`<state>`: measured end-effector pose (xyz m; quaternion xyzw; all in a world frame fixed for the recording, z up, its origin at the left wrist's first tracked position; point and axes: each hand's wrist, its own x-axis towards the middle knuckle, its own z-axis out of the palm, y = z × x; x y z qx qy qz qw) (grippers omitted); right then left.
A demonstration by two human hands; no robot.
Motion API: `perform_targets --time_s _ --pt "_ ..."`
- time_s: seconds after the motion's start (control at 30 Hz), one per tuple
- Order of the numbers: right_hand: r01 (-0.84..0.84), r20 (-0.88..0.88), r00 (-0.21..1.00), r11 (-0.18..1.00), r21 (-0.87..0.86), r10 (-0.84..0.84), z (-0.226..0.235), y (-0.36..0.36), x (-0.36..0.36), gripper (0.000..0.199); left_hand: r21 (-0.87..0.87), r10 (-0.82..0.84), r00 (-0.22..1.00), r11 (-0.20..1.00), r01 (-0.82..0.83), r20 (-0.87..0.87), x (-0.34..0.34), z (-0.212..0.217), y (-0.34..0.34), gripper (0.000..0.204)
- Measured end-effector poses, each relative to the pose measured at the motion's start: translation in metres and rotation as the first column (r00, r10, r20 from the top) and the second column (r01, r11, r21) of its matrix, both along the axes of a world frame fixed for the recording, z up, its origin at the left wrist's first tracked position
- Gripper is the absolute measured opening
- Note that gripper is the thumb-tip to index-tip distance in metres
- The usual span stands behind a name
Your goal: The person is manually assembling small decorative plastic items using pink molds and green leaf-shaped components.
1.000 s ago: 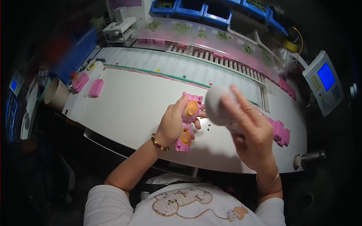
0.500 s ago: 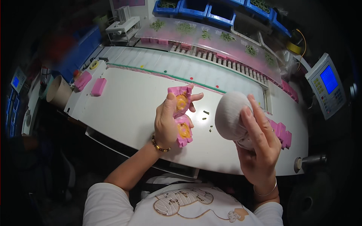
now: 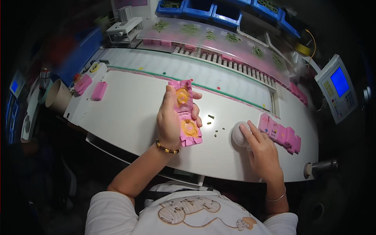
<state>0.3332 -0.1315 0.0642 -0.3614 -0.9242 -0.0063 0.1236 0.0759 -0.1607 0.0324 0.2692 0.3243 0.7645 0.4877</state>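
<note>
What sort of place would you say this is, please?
Probably a production workshop, seen from a workstation: a row of rollers runs beyond the white worktop, blue bins stand along the back, and a keypad unit with a lit blue screen is on the right.

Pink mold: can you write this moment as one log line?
left hand: holding pink mold, open | right hand: on gray ball | table: green bits

A white printed shirt point(image 3: 113, 214) is worn with a dark-and-gold beaded bracelet point(image 3: 167, 149) and silvery bangle point(image 3: 277, 198).
</note>
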Motion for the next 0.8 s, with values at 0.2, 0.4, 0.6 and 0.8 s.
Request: perform_targets --time_s 0.2,0.4,0.6,0.8 --pt "-0.213 -0.423 0.874 0.970 0.114 0.241 0.000 -0.021 -0.044 0.040 -0.032 -0.182 0.937 0.979 0.200 0.300 0.035 -0.005 0.005 0.054" --pt "-0.314 -0.532 0.723 0.895 0.317 0.442 -0.010 -0.012 -0.052 0.027 0.030 -0.071 0.967 0.996 0.081 -0.245 0.042 0.001 -0.011 0.039" --pt "-0.249 -0.558 0.698 0.883 0.397 0.448 -0.010 -0.004 -0.045 0.029 0.185 -0.016 0.817 0.971 0.149 -0.576 0.033 -0.014 -0.022 0.032" --pt "-0.251 -0.703 0.661 0.960 0.125 0.264 0.001 -0.002 -0.051 0.039 0.212 -0.104 0.863 0.948 0.236 -0.494 0.036 -0.016 -0.027 0.033"
